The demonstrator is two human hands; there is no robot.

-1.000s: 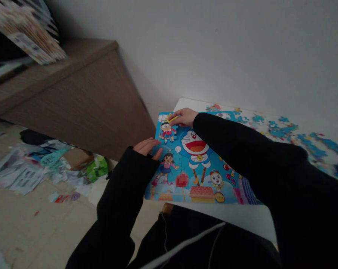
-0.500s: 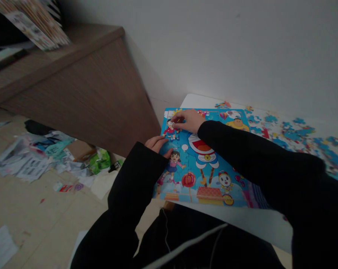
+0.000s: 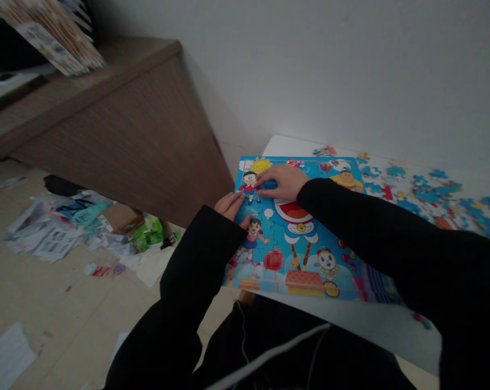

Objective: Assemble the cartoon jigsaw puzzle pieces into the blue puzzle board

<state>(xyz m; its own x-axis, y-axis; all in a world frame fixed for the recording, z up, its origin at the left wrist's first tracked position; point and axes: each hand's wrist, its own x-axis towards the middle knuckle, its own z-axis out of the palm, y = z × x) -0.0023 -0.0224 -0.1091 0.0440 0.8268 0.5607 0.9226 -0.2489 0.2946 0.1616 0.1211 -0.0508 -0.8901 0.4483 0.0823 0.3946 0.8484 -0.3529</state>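
Note:
A blue jigsaw puzzle [image 3: 269, 238] with cartoon figures lies on a white table, its picture largely assembled. My right hand [image 3: 285, 182] rests over its upper left part, beside the figure in a red top. The index finger and thumb are apart, with blue puzzle surface showing between them and no loose piece visible there. At the left edge of the puzzle lies my left hand [image 3: 232, 207], fingers stretched out on the board and thumb apart. My right sleeve covers part of the puzzle's right side.
Loose puzzle pieces [image 3: 435, 187] are scattered over the white table [image 3: 281, 145] on the right, near the wall. A wooden cabinet [image 3: 126, 130] stands at the left. Papers and wrappers [image 3: 58, 238] litter the floor below it. A pale cord [image 3: 269, 355] hangs in front of me.
My right hand has shifted slightly right and down, and its pinched fingers have parted, uncovering the red-topped figure. My left hand stays at the puzzle's left edge. The view has shifted slightly.

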